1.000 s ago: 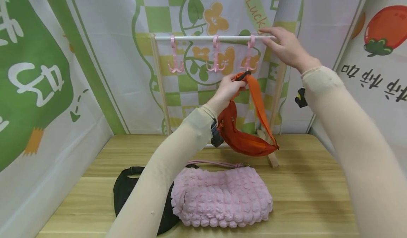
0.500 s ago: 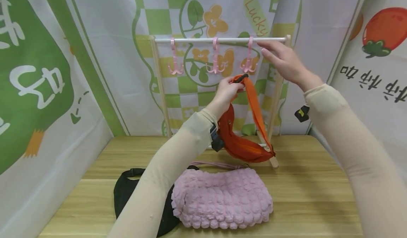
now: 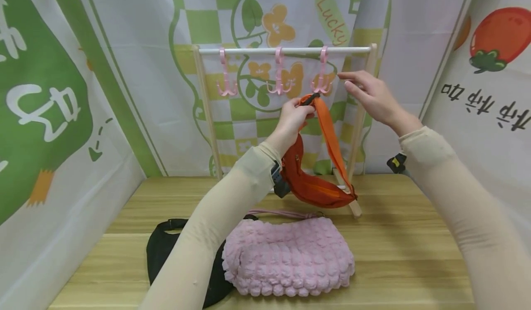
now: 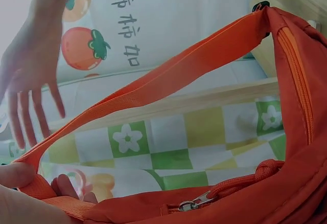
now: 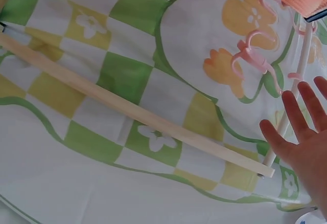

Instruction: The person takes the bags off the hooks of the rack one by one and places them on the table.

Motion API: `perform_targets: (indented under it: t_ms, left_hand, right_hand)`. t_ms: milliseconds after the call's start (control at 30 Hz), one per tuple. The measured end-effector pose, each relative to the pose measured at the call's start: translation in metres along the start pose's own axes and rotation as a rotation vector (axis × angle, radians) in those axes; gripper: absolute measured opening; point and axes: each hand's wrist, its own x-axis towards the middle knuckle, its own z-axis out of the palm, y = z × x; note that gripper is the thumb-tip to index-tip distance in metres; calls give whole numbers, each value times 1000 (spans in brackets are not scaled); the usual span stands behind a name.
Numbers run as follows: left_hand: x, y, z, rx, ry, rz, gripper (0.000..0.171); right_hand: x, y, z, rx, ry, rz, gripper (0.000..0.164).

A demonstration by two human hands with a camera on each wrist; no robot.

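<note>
My left hand (image 3: 292, 119) pinches the orange strap (image 3: 329, 130) of a red-orange crescent waist bag (image 3: 317, 192), close to a black buckle (image 3: 310, 99). Below the hand the bag hangs at a slant, its zipper (image 4: 196, 203) showing in the left wrist view. Just above the gripped strap is the rightmost pink hook (image 3: 321, 75), on the rack's white rail (image 3: 257, 51). To the right of that hook my right hand (image 3: 375, 98) is raised with nothing in it. In the right wrist view its fingers are straight and spread.
Two more pink hooks, one in the middle (image 3: 279, 73) and one at the left (image 3: 226, 73), hang on the rail. A bubbly pink bag (image 3: 290, 257) lies on the wooden table (image 3: 406, 236), partly over a black bag (image 3: 163, 248). Printed curtains surround the rack.
My right hand has come down from the rail to beside the rightmost hook. The left hand keeps hold of the waist bag's strap almost in place.
</note>
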Motion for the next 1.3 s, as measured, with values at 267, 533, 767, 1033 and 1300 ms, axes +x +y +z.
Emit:
perform_targets:
  t_ms: [267,533,767,1033,1300]
  left_hand:
    - [-3,2,2,-6,21,20,33]
    - [-6,5,3,-15,21,13,34]
    - [-9,5,4,-35,21,16,32]
    - [-14,5,2,-92,26,2,37]
    - [-18,4,1,-145,32,26,31]
  right_hand:
    - [-15,11,12,32,-7,17,42]
    - [-34,2,24,78,-32,45,36]
    - [-46,9,37,155,-58,68,37]
    - [-59,-13,51,205,-72,121,43]
    - [-71,-34,58,260,-66,111,58]
